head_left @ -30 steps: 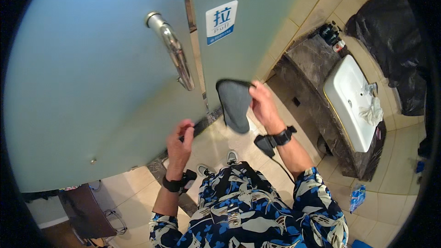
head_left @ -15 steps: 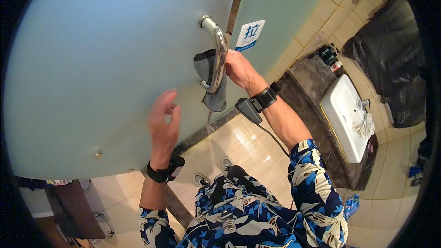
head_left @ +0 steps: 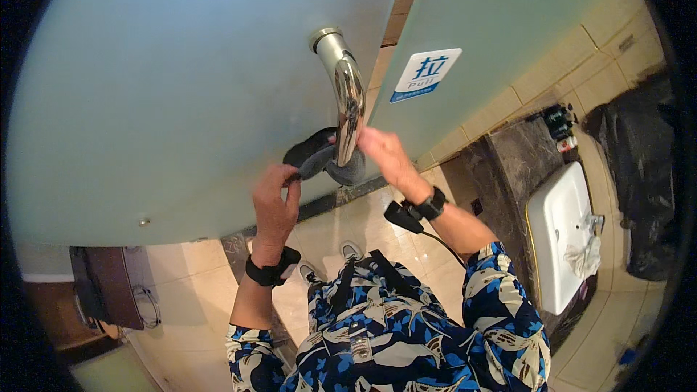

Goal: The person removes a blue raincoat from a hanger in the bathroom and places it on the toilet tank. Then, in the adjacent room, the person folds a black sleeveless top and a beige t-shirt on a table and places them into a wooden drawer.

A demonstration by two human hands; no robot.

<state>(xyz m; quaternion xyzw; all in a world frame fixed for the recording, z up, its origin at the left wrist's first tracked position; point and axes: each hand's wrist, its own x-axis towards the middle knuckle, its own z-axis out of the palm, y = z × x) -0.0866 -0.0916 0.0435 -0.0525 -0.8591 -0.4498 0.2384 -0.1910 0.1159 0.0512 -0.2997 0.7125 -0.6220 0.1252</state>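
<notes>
A grey cloth (head_left: 348, 170) is looped around the lower part of the curved shiny metal handle (head_left: 350, 94) on a frosted glass door (head_left: 181, 101). Its left end is pinched by my left hand (head_left: 276, 203), thumb and fingers closed together. From the right, my right hand (head_left: 388, 160) presses against the handle, fingers bent around it where the cloth passes. Those fingers are partly hidden behind the metal and slightly blurred, but a fingertip shows on the handle's left side. Both wrists wear black straps, and a cable runs from the right one.
Beside the door stands another frosted glass panel (head_left: 501, 22) bearing a white and blue sign (head_left: 427, 75). At right, a white sink (head_left: 555, 239) with a cloth in it sits in a dark stone counter (head_left: 508, 174). Brown furniture (head_left: 109, 287) is at lower left.
My left hand has come up and right and now pinches the cloth's end. My right hand sits lower on the handle. The gap beside the door looks wider.
</notes>
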